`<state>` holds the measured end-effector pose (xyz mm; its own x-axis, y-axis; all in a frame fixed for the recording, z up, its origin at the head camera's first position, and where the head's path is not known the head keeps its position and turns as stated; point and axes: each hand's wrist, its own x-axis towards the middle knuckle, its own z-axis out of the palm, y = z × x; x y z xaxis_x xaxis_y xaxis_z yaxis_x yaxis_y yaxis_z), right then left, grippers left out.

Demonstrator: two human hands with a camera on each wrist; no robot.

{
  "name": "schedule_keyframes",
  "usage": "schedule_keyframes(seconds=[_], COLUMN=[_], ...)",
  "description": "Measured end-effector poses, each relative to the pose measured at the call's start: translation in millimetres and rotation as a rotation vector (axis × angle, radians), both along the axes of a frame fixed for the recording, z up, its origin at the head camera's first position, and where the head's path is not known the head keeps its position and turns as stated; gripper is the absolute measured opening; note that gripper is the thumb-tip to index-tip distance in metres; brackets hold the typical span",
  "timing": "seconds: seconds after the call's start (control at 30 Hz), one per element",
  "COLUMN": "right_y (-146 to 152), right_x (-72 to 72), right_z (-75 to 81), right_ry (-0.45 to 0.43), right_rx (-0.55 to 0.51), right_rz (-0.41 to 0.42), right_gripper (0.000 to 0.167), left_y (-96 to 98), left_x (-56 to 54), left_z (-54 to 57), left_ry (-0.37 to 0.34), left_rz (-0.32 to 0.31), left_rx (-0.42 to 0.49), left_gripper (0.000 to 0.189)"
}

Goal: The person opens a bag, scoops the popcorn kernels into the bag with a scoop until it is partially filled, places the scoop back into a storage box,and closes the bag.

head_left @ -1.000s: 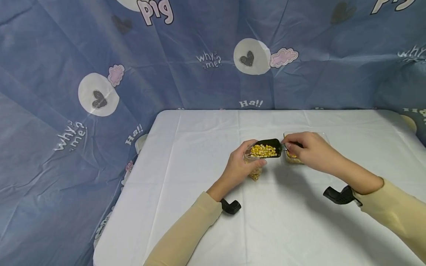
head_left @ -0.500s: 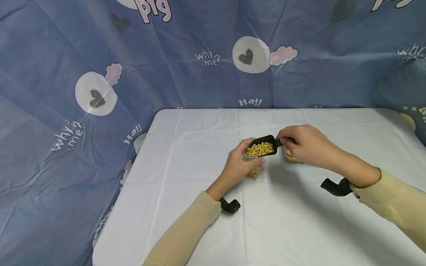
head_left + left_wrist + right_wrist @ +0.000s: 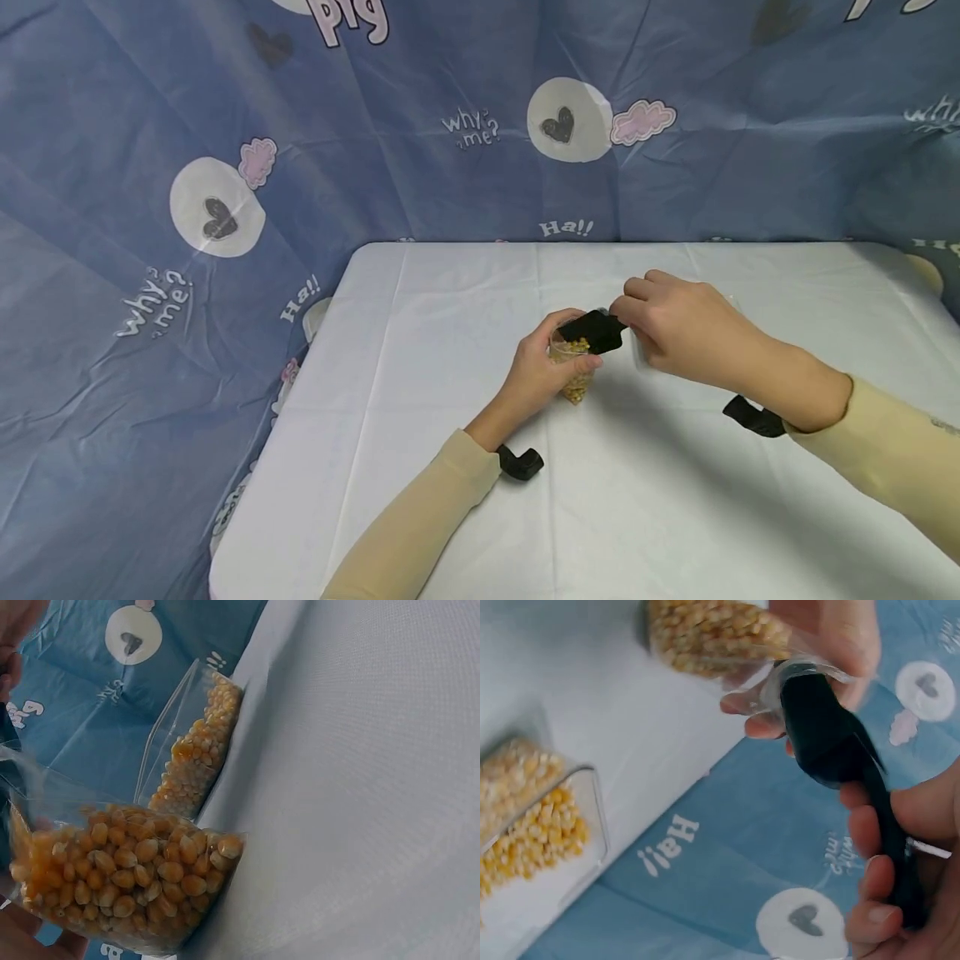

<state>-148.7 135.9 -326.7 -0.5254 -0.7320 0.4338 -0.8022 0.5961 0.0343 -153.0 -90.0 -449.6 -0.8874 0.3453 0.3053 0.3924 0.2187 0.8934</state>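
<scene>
My left hand (image 3: 534,367) holds a clear plastic bag (image 3: 135,877) partly filled with yellow corn kernels, thumb and fingers around its opening. In my right hand (image 3: 686,329) is a black scoop (image 3: 817,727), gripped by its handle. The scoop is tipped over with its front end in the mouth of the bag and its dark back showing in the head view. A few kernels are visible beside its edge there. Much of the scoop's inside is hidden.
A clear rectangular container (image 3: 600,814) of corn kernels stands on the white-covered table (image 3: 450,333), mostly behind my right hand in the head view. A blue printed cloth (image 3: 420,167) hangs beyond the table's far edge.
The scoop was face up and full of kernels; my right hand has turned over and moved slightly left, tipping it into the bag. My left hand stays nearly in place.
</scene>
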Motion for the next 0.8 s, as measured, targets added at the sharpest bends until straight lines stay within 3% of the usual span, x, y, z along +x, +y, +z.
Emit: schedule_keyframes(seconds=[0.1,0.2,0.43,0.67,0.8], right_y=[-1.3,-1.8,-0.7,-0.2,1.1], right_x=[-0.6,-1.6,-2.3,-3.0,-4.9], right_z=[-1.9,-2.8,-2.8,-8.1,-9.9], right_ry=[0.141,0.213,0.249,0.287,0.309], right_rx=[0.046,0.068,0.091,0.102,0.093], right_rz=[0.079,0.106,0.094,0.1,0.098], right_gripper=[0.02,0.021,0.022,0.024,0.019], left_y=[0.1,0.3,0.9,1.4,2.0], left_x=[-1.2,-1.4,-0.6,1.1,1.6], left_z=[0.3,0.5,0.6,2.1,2.2], left_ry=[0.005,-0.006,-0.069,-0.14,-0.145], left_rz=[-0.003,-0.008,-0.048,-0.038,-0.051], left_rx=[-0.013,-0.015,0.02,0.006,0.03], left_gripper=[0.069,0.072,0.079,0.081,0.08])
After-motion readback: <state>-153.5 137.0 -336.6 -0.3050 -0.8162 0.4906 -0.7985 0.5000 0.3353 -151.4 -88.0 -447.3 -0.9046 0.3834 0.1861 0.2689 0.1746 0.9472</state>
